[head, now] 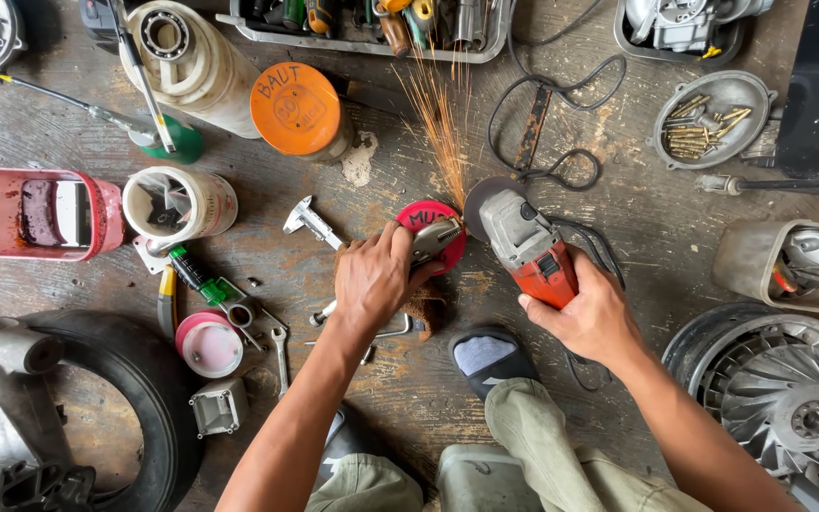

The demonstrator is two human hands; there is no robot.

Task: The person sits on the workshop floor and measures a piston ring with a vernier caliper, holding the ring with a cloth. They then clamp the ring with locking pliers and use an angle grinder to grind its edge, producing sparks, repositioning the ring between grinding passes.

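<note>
**Tight floor around the red lid**

Taking the red lid (428, 223) as centre: sparks (438, 123) shoot from it toward the tool tray (362, 38), barring that side. Just left lies a caliper (310, 223), beyond it a white tub (182, 201). Right of it the angle grinder (528, 246) and black cable (552, 142) crowd in. Bare planks (277, 185) open up-left, below the orange-lidded jar (296, 109).
</note>
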